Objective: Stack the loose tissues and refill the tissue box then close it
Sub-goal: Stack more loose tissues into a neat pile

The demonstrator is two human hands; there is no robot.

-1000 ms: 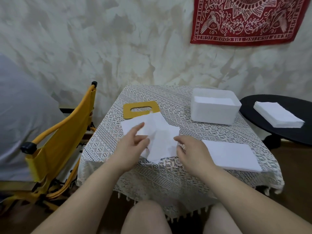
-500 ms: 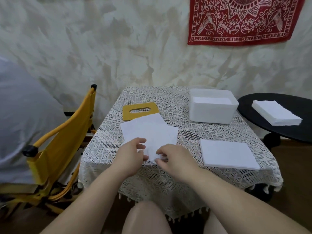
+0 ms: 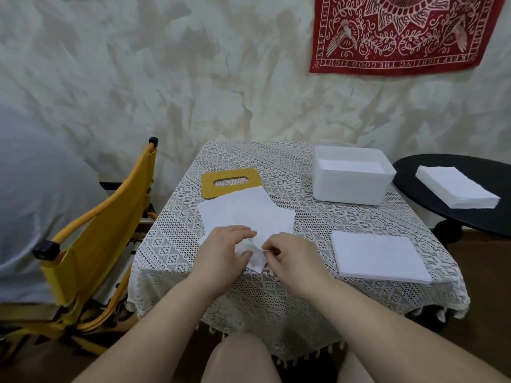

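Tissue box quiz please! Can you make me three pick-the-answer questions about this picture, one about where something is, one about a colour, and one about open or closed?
1. Where is the neat tissue stack that is on the lace table?
A. In front of the white tissue box
B. On the yellow chair
C. Under the lid

2. What colour is the lid with the slot?
A. Red
B. Yellow
C. Black

3. Is the white tissue box open or closed?
A. Closed with the lid
B. Tipped over
C. Open, with tissues inside

Answers:
1. A, the stack lies nearer the person than the box.
2. B, it lies flat beside the loose tissues.
3. C, the lid is off and lies apart on the table.
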